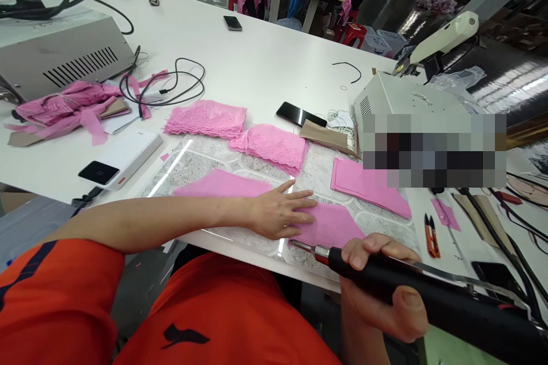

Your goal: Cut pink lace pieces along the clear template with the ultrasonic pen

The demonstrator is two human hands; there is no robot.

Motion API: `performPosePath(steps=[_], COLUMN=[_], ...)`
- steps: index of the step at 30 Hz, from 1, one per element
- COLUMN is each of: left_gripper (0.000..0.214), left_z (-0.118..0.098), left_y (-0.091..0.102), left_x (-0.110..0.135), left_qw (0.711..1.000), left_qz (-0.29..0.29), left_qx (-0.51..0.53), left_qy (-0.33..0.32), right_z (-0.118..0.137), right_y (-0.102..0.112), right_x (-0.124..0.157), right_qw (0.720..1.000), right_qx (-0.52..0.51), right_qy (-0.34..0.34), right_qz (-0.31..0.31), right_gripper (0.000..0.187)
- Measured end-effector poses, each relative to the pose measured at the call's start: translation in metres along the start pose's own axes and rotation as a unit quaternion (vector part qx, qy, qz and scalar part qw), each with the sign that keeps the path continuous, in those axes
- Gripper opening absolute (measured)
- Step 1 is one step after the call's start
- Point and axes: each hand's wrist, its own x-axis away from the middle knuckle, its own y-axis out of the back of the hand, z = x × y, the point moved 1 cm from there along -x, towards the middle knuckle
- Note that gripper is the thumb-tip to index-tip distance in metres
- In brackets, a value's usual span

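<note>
- Orange shirt fabric (240, 308) sits closest, smooth, with a dark leaping-animal emblem.
- White surface (274, 57), flat and smooth, spans the view.
- Slotted grey metal box (81, 63) stands at left; marks on its top are too small to read.
- Patterned mat (315, 175), glossy and grey-white, lies under the pink pieces.
- Black tool (462, 315), long and rounded, fills the right hand (372, 302): that grip is curled firmly around the handle. Its slim metal tip is at the cloth's near edge; whether they touch, I cannot tell.
- Left hand (280, 212) has its grip spread, fingers fanned and pressed onto pink cloth (331, 225), thin and matte, before the person.
- Two lace stacks (208, 118), pink with scalloped edges, lie beyond that hand.
- Folded pink stack (363, 185) lies to the right, flat and straight-edged.
- Black phone (301, 114), glossy, lies behind the lace.
- Orange-handled snips (432, 238) rest farther right.
</note>
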Motion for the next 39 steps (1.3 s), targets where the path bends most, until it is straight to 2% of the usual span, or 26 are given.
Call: performPosePath(steps=[8,18,28,39], left_gripper=[0.035,0.037,0.037,0.036], left_z=[-0.0009,-0.0005,0.0004,0.0014], left_y=[0.0023,0.0035,0.0023,0.0023], left_x=[-0.0001,-0.0007,-0.0002,0.0005], left_qw=[1.0,1.0,1.0,1.0], left_qz=[0.007,0.027,0.014,0.006], left_qx=[0.0,0.008,0.01,0.011], left_qy=[0.005,0.007,-0.001,-0.005], right_z=[-0.0007,0.0002,-0.0011,0.0007], right_y=[-0.0001,0.0026,-0.0003,-0.0031], right_x=[-0.0003,0.0003,0.0,0.0012], right_qw=[0.999,0.999,0.999,0.999], right_qx=[-0.028,-0.037,-0.033,-0.016], right_qy=[0.011,0.012,0.01,0.005], right_qz=[0.029,0.032,0.027,0.039], right_gripper=[0.026,0.026,0.026,0.015])
